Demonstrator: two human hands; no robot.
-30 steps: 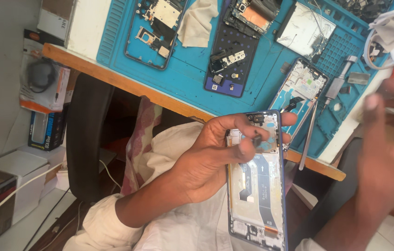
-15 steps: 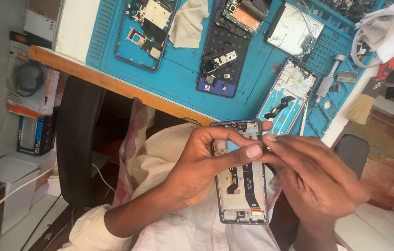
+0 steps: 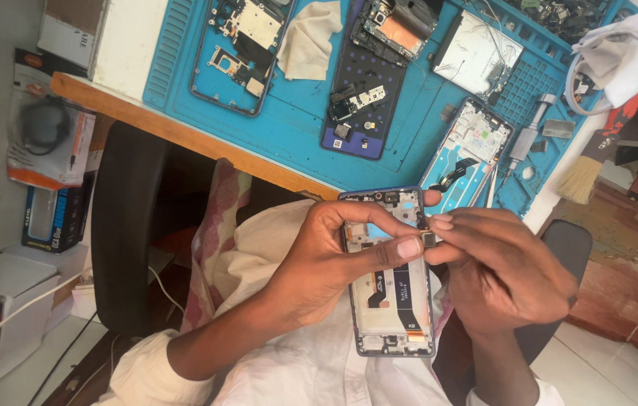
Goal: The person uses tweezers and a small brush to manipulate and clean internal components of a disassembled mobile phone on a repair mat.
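The left hand [image 3: 319,263] is gripping an opened phone [image 3: 390,301] around its frame, holding it over the lap with the bare insides facing up, and its thumb is pressing across the middle of the phone. The right hand [image 3: 499,267] is closing its fingertips narrowly on a small dark part [image 3: 429,239] at the phone's right edge, at about 2 o'clock from the phone's centre; thumb and part are touching. The back cover is already off and the inner boards are showing, so the opening work looks done, while the small part looks only half dealt with, being neither clearly seated nor clearly free. I cannot tell whether it is going in or coming out. At 12 o'clock from the hands, a blue work mat [image 3: 311,128] is lying on the wooden bench, carrying several other stripped phones, a cloth [image 3: 308,41] and a screwdriver [image 3: 526,139]. A brush [image 3: 582,173] is lying at about 2 o'clock, just off the mat's edge.
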